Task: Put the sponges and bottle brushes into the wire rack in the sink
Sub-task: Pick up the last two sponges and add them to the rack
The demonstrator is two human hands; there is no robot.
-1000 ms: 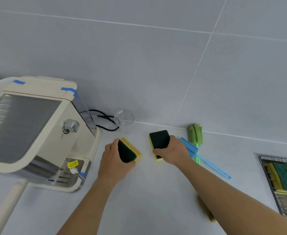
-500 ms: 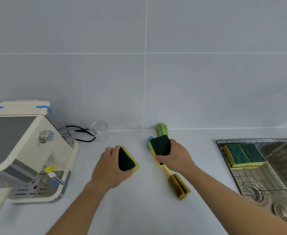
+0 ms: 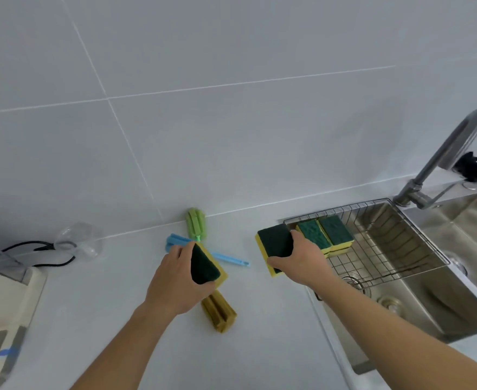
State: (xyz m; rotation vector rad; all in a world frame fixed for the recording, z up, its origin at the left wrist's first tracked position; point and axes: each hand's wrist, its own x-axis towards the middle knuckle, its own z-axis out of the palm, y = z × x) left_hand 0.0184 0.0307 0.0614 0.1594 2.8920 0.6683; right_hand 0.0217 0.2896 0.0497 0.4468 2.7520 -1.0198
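My right hand [image 3: 302, 263] grips a yellow sponge with a dark green pad [image 3: 275, 244], held just left of the wire rack [image 3: 378, 260] that hangs in the sink. Two more green-and-yellow sponges [image 3: 326, 235] lie stacked in the rack's far left corner. My left hand [image 3: 178, 280] holds a second sponge [image 3: 206, 267] above the counter. Under and around it lie three bottle brushes: a green one [image 3: 195, 222] by the wall, a blue one [image 3: 226, 258], and an olive-yellow one [image 3: 219, 311] nearest me.
The steel sink [image 3: 443, 299] with its grey tap [image 3: 443, 156] fills the right side. A cream coffee machine [image 3: 3, 299] stands at the left edge, with a black cable [image 3: 48, 253] and a clear plastic cup [image 3: 82, 242] lying behind it by the tiled wall.
Both hands have lifted their sponges and moved right. The right hand now reaches the rack's left rim; the view has swung right, showing the whole sink.
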